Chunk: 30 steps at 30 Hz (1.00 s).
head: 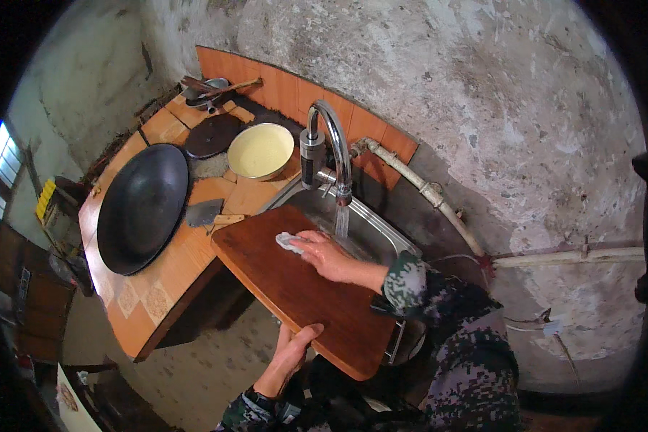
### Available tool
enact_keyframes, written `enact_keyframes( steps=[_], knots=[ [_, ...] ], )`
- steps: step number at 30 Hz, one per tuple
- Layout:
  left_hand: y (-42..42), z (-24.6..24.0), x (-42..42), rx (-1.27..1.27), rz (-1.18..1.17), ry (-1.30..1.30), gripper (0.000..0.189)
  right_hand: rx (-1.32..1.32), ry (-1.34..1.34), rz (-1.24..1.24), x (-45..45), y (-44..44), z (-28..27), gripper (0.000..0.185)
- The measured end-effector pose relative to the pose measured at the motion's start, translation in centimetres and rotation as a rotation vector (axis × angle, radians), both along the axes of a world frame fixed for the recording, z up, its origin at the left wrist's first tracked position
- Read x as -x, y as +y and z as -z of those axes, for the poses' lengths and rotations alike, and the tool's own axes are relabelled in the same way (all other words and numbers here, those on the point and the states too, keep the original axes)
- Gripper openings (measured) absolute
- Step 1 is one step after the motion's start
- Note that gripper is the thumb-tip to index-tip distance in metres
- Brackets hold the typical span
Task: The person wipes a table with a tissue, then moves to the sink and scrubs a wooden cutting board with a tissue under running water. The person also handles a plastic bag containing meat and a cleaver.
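A wet wooden cutting board [313,286] lies tilted across the stainless steel sink [375,216]. My left hand [294,348] grips the board's near edge, thumb on top and fingers hidden underneath. On the board's upper face, my right hand [324,254] presses a white cloth [289,242] near the far half. Water [341,222] runs from the chrome faucet [348,156] just beyond my right hand. Beside the board's far left corner, a cleaver [208,214] with a wooden handle rests on the counter.
On the tiled counter [178,270] sit a large black wok [143,208], a cream-coloured basin [261,151] and a dark round lid [213,136]. A metal pot [210,89] stands in the back corner. A pale pipe [410,167] follows the rough wall to the right.
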<state>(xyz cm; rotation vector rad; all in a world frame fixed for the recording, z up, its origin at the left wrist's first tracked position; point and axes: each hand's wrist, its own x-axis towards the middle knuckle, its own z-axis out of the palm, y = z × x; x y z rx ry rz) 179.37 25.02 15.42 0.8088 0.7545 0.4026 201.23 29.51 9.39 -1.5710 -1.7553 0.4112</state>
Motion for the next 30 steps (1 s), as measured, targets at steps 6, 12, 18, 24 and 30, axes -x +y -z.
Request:
enact_keyframes(
  steps=[6,12,18,24,30],
  knots=[
    [0.0,-0.5,0.6,0.020,-0.062,0.049,0.060,0.761,-0.091,0.469,-6.6,2.9,4.7,0.032],
    [0.8,-0.2,0.1,0.047,0.020,-0.062,0.068,0.686,0.863,0.336,-9.7,0.4,3.4,0.029],
    [-0.3,-0.7,-1.3,0.206,0.001,-0.012,0.060,0.331,0.052,0.140,-6.0,-1.5,1.6,0.013],
    [-1.4,-0.9,-1.2,0.081,0.060,-0.033,0.068,0.570,-0.012,0.252,-6.1,-1.3,2.7,0.028],
    [-0.3,-0.7,-1.3,-0.107,0.063,0.039,0.062,0.295,0.041,0.066,-4.6,-2.6,0.4,0.022]
  ],
)
